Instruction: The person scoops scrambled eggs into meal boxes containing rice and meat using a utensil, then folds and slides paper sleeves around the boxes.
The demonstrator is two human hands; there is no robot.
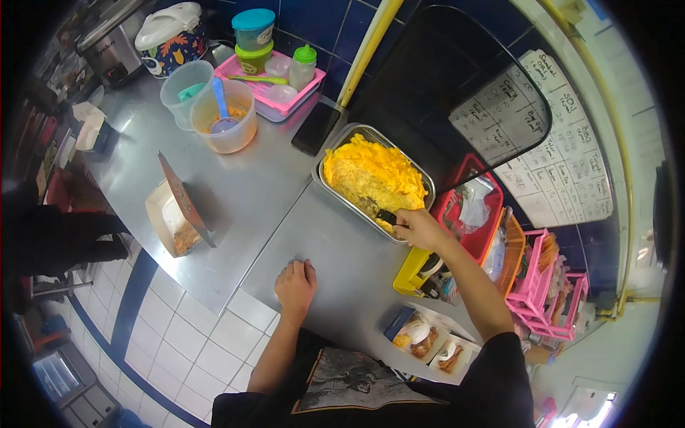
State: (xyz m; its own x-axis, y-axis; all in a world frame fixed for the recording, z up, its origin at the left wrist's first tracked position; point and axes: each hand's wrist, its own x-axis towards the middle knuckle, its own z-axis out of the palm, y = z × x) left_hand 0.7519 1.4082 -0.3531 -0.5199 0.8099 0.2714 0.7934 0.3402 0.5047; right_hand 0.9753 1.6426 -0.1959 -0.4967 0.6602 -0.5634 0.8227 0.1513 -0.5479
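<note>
My right hand (422, 230) grips the black handle (387, 217) of a utensil. Its working end is sunk in yellow scrambled egg (374, 170), so I cannot tell its exact kind. The egg fills a rectangular metal tray (341, 208), heaped at the far side and lower towards my hand. My left hand (295, 287) rests with curled fingers at the near edge of the steel counter and holds nothing. Further left stands an open paper food box (158, 210) with white rice and a browned piece of food inside, its lid flap raised.
Clear tubs, one with a blue-handled scoop (220, 96), stand back left beside a pink tray (289, 108) and a black phone (315, 129). Red (467, 246) and yellow (407, 274) baskets sit right of the egg tray. Filled food boxes (421, 335) lie near my right elbow.
</note>
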